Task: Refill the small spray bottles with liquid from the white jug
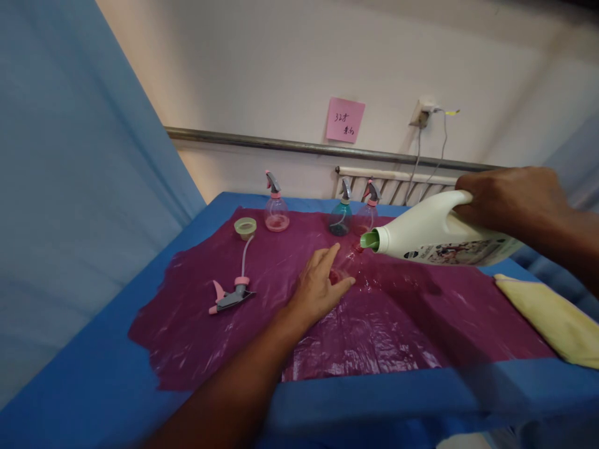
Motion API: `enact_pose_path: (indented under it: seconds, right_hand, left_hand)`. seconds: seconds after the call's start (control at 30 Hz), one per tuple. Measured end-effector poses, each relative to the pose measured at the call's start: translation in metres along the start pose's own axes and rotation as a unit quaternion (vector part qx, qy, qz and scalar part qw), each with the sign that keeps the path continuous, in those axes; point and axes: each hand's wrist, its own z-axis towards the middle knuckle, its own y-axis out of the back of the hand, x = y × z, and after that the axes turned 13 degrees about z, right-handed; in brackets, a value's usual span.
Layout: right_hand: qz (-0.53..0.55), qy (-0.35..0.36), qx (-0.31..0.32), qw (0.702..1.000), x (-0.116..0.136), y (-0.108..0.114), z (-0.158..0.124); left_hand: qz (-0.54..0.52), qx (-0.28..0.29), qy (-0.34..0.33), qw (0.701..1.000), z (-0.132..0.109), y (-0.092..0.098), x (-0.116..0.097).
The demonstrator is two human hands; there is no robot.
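My right hand [510,193] grips the handle of a large cream-coloured detergent jug [412,234], tipped on its side with its green spout pointing left. Below the spout is a clear spray bottle body [347,265] with reddish liquid in it, its outline hard to make out against the sheet. My left hand [321,280] curves round the bottle's left side, thumb and fingers on either side of it. To the left lies a detached pink and grey spray trigger head [233,298] with its tube running up to a small green-rimmed cup [245,227].
Behind stand a pink spray bottle [277,215], a teal spray bottle [341,215] and another pink-topped spray bottle [367,215]. A crinkled purple plastic sheet [196,337] covers the blue table [70,390]. A yellow cloth [552,318] lies at right. Wall, rail and radiator are behind.
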Motion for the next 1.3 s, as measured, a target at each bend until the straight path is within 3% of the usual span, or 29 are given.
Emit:
enact_pose_path:
  seconds: [1.3]
  right_hand:
    - [-0.035,0.010,0.008,0.999,0.0052,0.0070,0.0005]
  left_hand:
    - [-0.003,0.000,0.004,1.000,-0.0006,0.0015,-0.0024]
